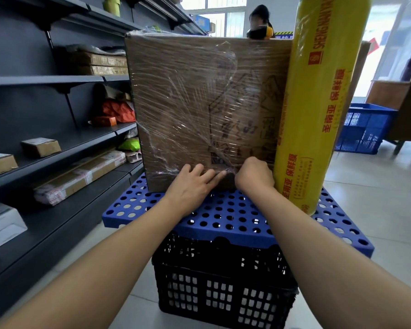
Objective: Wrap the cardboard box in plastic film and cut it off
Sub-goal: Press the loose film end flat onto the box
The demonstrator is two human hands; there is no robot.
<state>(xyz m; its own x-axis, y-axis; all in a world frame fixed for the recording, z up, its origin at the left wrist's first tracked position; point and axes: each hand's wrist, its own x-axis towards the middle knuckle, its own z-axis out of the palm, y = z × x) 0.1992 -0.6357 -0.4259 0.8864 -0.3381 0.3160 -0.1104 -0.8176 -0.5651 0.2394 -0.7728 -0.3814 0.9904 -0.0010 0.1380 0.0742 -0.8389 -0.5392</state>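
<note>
A tall brown cardboard box (188,91) stands upright on a blue perforated board (223,214), its front covered in wrinkled clear plastic film (223,74). A big yellow film roll (318,103) stands upright against the box's right side. My left hand (192,184) lies flat with spread fingers on the film at the box's lower front. My right hand (254,174) is closed in a fist at the box's lower right, pinching the film beside the roll.
The blue board rests on a black plastic crate (223,281) on a tiled floor. Dark shelves (45,143) with parcels run along the left. A blue crate (365,127) and a wooden table (401,103) stand at the right. A person (261,20) is behind the box.
</note>
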